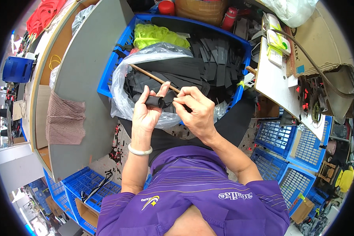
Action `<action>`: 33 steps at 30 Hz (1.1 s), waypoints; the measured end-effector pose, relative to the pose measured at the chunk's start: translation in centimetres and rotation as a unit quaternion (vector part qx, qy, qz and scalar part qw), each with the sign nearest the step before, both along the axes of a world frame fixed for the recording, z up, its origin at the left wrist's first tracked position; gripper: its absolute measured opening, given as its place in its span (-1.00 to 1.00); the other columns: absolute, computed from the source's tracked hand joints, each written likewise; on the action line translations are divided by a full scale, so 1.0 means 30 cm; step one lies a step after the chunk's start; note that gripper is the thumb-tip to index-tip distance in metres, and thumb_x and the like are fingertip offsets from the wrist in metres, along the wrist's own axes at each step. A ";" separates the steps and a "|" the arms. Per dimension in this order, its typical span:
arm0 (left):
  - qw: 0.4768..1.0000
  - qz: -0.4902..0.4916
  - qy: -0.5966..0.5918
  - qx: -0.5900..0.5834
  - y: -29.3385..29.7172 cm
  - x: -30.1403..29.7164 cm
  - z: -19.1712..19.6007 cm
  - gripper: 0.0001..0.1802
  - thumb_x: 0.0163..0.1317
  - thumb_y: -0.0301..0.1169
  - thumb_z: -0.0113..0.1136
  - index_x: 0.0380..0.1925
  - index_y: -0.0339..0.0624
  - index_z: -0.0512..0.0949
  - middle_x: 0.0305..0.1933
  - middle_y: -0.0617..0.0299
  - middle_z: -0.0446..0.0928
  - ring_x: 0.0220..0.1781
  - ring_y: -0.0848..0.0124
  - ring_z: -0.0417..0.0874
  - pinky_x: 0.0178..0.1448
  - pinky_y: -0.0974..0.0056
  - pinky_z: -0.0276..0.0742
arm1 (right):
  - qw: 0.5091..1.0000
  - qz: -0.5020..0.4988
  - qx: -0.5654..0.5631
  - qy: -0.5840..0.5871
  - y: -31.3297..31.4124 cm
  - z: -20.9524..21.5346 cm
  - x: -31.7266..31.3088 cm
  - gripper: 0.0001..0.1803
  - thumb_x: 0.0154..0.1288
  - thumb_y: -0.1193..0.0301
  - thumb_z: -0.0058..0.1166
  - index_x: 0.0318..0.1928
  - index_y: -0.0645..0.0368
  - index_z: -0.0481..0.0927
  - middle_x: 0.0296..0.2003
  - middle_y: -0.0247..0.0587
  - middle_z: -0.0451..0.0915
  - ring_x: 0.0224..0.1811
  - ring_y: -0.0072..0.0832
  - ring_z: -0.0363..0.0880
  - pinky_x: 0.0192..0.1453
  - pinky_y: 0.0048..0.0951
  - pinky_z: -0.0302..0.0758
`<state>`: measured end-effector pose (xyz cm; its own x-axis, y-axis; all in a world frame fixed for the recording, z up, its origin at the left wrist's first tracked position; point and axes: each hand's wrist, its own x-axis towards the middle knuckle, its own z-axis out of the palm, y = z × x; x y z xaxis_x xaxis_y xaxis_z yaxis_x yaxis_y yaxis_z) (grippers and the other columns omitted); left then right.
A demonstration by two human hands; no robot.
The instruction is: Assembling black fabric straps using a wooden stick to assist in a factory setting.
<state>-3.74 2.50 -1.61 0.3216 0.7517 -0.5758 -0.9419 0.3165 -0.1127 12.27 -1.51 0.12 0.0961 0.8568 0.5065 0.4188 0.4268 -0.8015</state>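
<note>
My left hand (145,114), palm up, has its fingers curled round a small black fabric tube (153,101) with its open end toward the right. Close beside it, my right hand (196,110) is closed, thumb against fingers. A thin brown wooden stick (153,76) slants from the upper left into its grip, passing over black fabric strips (173,65). These strips lie in a clear plastic bag (116,88) inside a blue plastic crate (100,88) in front of me. Whatever else the right fingertips pinch is too small to make out.
In the crate are more flat black strips (220,59) and a yellow-green bundle (157,35). A grey panel (72,118) with a checked cloth (66,120) stands on the left. A white board (269,84) juts in on the right, near blue crates (275,131).
</note>
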 end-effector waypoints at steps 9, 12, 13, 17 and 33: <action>0.999 0.012 0.044 0.004 -0.015 0.022 0.006 -0.75 0.25 -0.46 0.10 -0.50 -0.38 0.31 0.07 -0.49 0.32 0.17 -0.12 0.42 0.23 0.07 0.49 | 0.994 -0.006 0.063 -0.089 -0.010 0.016 -0.011 -0.90 -0.12 0.56 0.19 -0.58 0.21 0.50 -0.43 -0.31 0.50 -0.51 -0.43 0.54 -0.53 -0.43 0.44; 1.000 0.004 0.018 0.020 -0.016 0.019 -0.011 -0.74 0.27 -0.45 0.07 -0.51 -0.38 0.32 0.04 -0.44 0.34 0.16 -0.10 0.42 0.23 0.07 0.49 | 0.995 0.022 0.035 -0.093 -0.026 0.021 -0.017 -0.89 -0.14 0.59 0.23 -0.53 0.23 0.55 -0.45 -0.30 0.53 -0.52 -0.43 0.56 -0.50 -0.48 0.48; 0.997 0.004 0.046 0.054 -0.017 0.023 -0.012 -0.73 0.29 -0.43 0.05 -0.53 -0.38 0.32 0.03 -0.40 0.36 0.16 -0.09 0.43 0.23 0.08 0.49 | 0.995 0.040 0.011 -0.093 -0.030 0.025 -0.012 -0.92 -0.12 0.58 0.21 -0.53 0.23 0.57 -0.44 -0.29 0.54 -0.52 -0.41 0.56 -0.48 -0.46 0.49; 0.975 -0.006 0.172 0.142 -0.023 0.054 0.004 -0.70 0.33 -0.40 0.00 -0.54 -0.38 0.37 0.01 -0.30 0.40 0.16 -0.03 0.44 0.19 0.14 0.53 | 0.994 0.087 -0.045 -0.046 -0.018 0.006 0.014 -0.94 -0.10 0.57 0.19 -0.51 0.26 0.60 -0.44 -0.25 0.55 -0.51 -0.47 0.56 -0.45 -0.48 0.47; 0.961 -0.040 0.192 0.195 -0.011 0.129 0.046 -0.67 0.32 -0.24 0.02 -0.58 -0.17 0.38 -0.46 0.22 0.37 -0.54 0.45 0.29 -0.43 0.37 0.26 | 0.978 0.143 -0.100 -0.113 0.001 -0.082 -0.052 -0.66 -0.10 0.53 0.03 -0.19 0.19 0.47 -0.18 0.02 0.41 -0.39 0.07 0.51 -0.41 -0.03 0.45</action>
